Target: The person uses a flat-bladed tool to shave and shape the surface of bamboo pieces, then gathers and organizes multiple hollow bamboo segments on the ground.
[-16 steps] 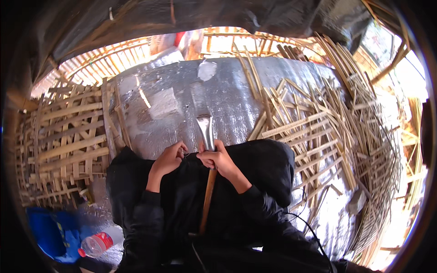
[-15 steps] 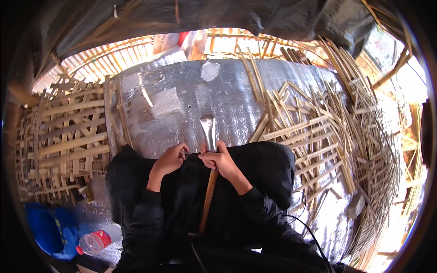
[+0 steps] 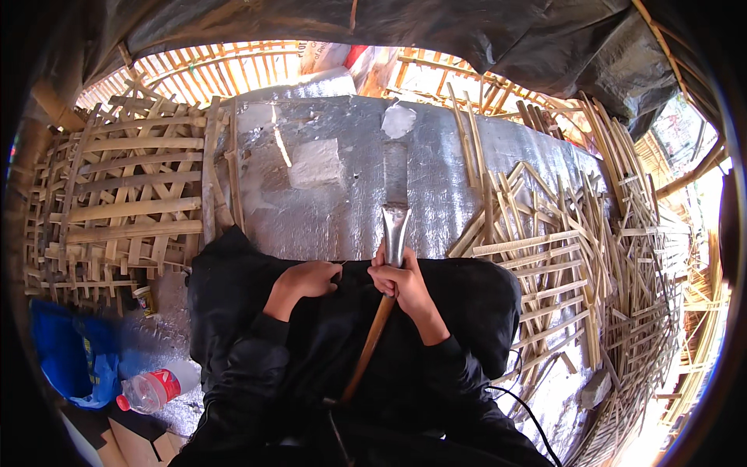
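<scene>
A long tool (image 3: 395, 233) with a flared metal head and a wooden handle (image 3: 369, 348) stands tilted over my lap, its wide end pointing away from me. My right hand (image 3: 401, 279) is wrapped round it where the metal meets the wood. To the left of the tool and apart from it, my left hand (image 3: 310, 280) is closed, fingers curled inward above my dark trousers (image 3: 272, 350). Whatever those fingers may hold is hidden. The lower end of the handle rests against my dark clothing, and its tip is hard to make out.
Slatted bamboo panels (image 3: 140, 187) lie on the left. Many loose bamboo strips (image 3: 545, 272) pile up on the right, beside a grey stone (image 3: 596, 388). A shiny silver sheet (image 3: 350, 210) covers the ground ahead. A plastic bottle (image 3: 150, 391) and blue bag (image 3: 70, 354) sit lower left.
The surroundings have shifted in the picture as my view turned. My left hand's fingers have curled in more and sit slightly farther from my right hand. The right hand keeps its grip on the tool.
</scene>
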